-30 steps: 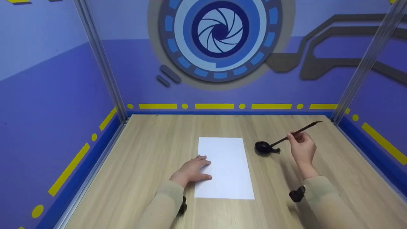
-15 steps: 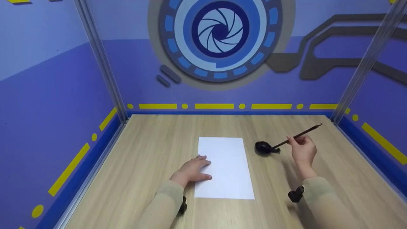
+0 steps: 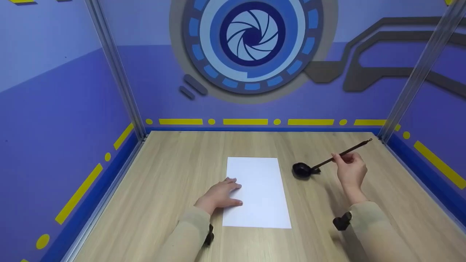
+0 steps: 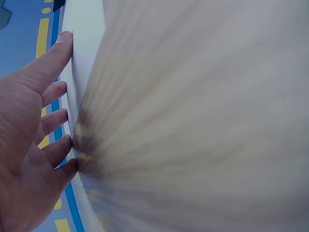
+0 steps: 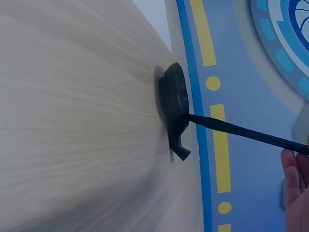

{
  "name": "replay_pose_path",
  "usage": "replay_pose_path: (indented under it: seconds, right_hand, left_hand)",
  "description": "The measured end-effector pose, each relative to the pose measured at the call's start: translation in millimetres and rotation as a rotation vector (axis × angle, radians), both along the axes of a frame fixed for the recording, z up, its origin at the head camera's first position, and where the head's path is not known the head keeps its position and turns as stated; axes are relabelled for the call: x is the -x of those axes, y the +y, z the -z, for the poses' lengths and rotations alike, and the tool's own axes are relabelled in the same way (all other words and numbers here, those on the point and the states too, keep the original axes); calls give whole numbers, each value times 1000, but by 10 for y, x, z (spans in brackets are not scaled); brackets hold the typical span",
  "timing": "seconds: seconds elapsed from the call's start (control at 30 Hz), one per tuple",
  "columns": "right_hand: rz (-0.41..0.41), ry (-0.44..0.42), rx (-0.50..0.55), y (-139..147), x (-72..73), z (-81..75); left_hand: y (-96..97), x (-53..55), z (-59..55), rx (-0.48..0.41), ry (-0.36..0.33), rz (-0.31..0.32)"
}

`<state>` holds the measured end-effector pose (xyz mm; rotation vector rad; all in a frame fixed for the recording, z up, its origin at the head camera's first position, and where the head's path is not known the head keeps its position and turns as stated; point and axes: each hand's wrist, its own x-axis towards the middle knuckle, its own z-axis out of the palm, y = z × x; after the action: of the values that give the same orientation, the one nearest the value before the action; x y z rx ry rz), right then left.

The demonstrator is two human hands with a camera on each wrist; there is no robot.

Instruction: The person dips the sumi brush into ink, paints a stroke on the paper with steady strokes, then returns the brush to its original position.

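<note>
The paper (image 3: 260, 193) is white — dish (image 3: 301, 170) black, brush (image 5: 246, 132) dark brown, table (image 3: 164, 171) wood-grained.

Left hand (image 4: 21, 128) at the left edge, fingers (image 4: 55, 122) extended and spread, tips touching a sheet of white paper (image 4: 86, 34), pale streaked table (image 4: 207, 106) across the right side, blue wall (image 4: 21, 46) with yellow markings (image 4: 42, 38) behind the hand.

The head camera is looking forward and down over the table (image 3: 174, 163) from farthest back. Both wrist cameras (image 3: 341, 221) are facing the wall (image 3: 153, 91) from nearer, turned sideways; the left is sharing the paper (image 3: 258, 193) with the head view, the right the dish (image 5: 172, 96) and brush (image 5: 241, 131).
</note>
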<state>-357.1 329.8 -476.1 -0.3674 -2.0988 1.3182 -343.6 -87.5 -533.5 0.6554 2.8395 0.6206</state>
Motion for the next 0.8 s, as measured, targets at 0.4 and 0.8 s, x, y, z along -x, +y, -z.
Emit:
replay_pose_path:
  seconds: [0.4,0.8]
  right_hand:
    - [5,-9,-1,-19,51,31]
    - [25,-7,-1,-4,9,-71]
  left_hand:
    - [22,-5,-7,7,1,5]
    - [9,-10,-20,7,4,6]
